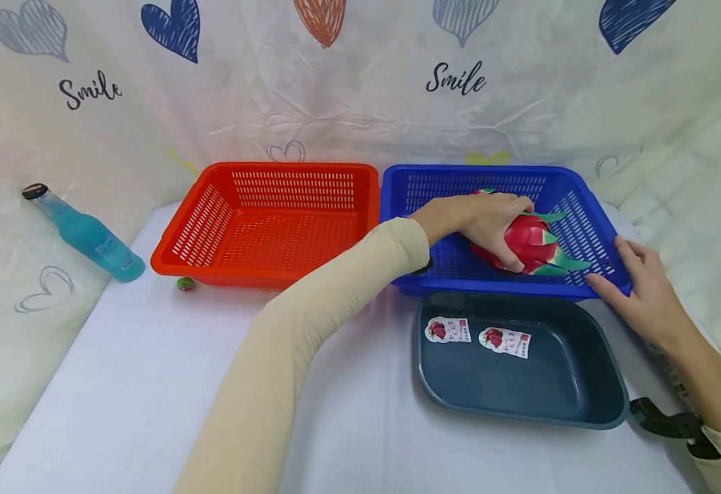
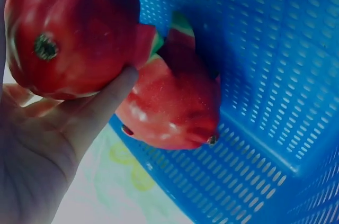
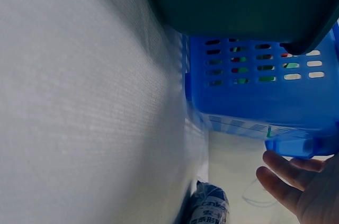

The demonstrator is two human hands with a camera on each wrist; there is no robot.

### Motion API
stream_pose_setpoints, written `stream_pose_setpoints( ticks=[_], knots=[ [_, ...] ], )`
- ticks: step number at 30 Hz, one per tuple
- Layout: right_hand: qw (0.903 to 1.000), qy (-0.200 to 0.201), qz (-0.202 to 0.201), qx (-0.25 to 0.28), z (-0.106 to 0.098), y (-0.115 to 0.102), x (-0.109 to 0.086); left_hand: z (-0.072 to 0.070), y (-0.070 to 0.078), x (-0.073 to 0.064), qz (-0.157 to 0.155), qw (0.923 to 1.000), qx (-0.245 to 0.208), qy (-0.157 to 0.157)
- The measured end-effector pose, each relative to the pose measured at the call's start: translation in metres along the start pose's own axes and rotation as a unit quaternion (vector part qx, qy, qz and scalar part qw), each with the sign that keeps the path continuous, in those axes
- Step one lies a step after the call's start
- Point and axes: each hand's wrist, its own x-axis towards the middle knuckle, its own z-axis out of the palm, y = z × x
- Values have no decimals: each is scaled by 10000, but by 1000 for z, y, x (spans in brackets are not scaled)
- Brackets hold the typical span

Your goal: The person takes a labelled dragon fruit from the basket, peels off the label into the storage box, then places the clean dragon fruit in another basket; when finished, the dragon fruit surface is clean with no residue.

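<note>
In the left wrist view, my left hand (image 1: pixel 490 223) grips a red dragon fruit (image 2: pixel 79 28) with thumb and fingers, over the blue basket (image 1: pixel 453 283). A second dragon fruit (image 2: pixel 169 102) lies against it inside the basket. The head view shows green leaf tips pointing right, and the hand covers part of the fruit. At the basket's right end is my right hand (image 1: pixel 650 295), its thumb and fingertips touching the rim with fingers loosely extended.
An orange-red basket (image 1: pixel 286 274) stands left of the blue one. In front is a dark teal basin (image 1: pixel 521 384) with two stickers (image 1: pixel 505 342). A blue bottle (image 1: pixel 101 247) and a small green-red item (image 1: pixel 185 283) are at left. The right wrist view shows a printed package (image 3: pixel 212 205).
</note>
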Motion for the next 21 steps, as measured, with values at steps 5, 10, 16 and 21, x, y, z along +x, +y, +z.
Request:
stream_pose_setpoints(
  ticks=[5, 10, 16, 21],
  knots=[
    [10000, -5, 6, -23, 4, 0, -2, 5, 2, 1, 33, 9990, 296, -333],
    [10000, 3, -8, -9, 5, 1, -3, 8, 3, 0, 37, 9977, 515, -435],
    [10000, 25, -23, -61, 2, 0, -1, 5, 3, 2, 134, 9969, 599, -486],
    [10000, 58, -43, -33, 2, 0, 0, 4, 5, 4, 116, 9959, 530, -719]
  ],
)
